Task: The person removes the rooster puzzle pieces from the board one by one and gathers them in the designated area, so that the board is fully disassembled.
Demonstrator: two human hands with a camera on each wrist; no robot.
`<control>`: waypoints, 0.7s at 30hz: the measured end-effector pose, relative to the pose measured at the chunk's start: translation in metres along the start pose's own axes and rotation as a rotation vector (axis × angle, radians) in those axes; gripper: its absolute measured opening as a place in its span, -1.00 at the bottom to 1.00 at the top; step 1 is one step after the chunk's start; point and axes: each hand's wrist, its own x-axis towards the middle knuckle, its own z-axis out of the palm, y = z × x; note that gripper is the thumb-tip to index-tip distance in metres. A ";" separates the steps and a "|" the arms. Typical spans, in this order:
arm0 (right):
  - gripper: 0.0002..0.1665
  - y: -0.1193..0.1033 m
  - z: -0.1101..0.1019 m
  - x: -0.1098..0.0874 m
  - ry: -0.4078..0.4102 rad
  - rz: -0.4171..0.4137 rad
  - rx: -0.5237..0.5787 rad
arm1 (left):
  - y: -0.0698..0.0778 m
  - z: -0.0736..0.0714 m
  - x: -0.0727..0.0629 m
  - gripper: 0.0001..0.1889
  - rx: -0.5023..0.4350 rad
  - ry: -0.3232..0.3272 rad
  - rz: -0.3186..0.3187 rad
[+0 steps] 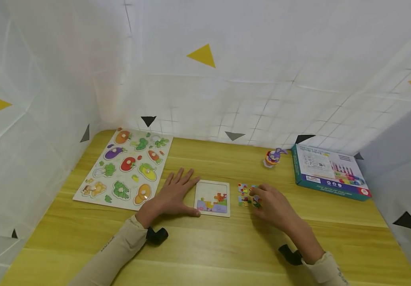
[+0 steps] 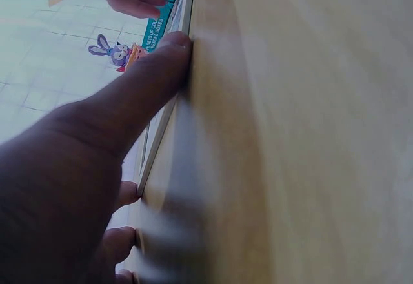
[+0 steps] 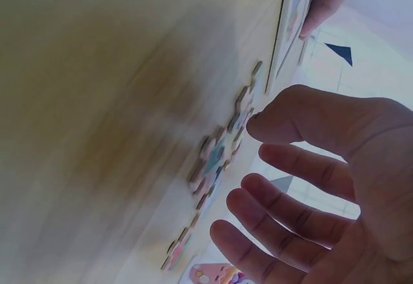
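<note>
A small square jigsaw tray (image 1: 207, 190) lies on the table with several pieces fitted along its bottom and right side. My left hand (image 1: 173, 195) is spread flat at the tray's left side, thumb at the lower left corner and index finger by the upper left one. In the left wrist view the thumb (image 2: 151, 68) touches the tray's edge. Colourful loose jigsaw pieces (image 1: 242, 190) lie right of the tray. Over them hovers my right hand (image 1: 273, 206), fingers loosely bent. Nothing shows between its thumb and fingers (image 3: 310, 168) in the right wrist view.
A vegetable knob puzzle board (image 1: 137, 176) lies at the left, close to my left hand. Behind the loose pieces stands a purple rabbit toy (image 1: 274, 157) in a basket. A teal-edged box (image 1: 330, 171) sits at the back right, before a white cloth wall (image 1: 176, 99).
</note>
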 end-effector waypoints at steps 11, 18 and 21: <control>-0.57 -0.014 0.007 0.011 0.010 -0.026 0.056 | 0.001 -0.001 -0.002 0.17 -0.011 0.010 0.014; -0.58 -0.025 0.011 0.020 0.028 -0.067 0.075 | 0.000 0.000 -0.001 0.18 -0.010 0.005 0.011; -0.60 -0.028 0.014 0.023 0.038 -0.092 0.082 | 0.000 0.000 -0.001 0.18 -0.007 0.006 0.011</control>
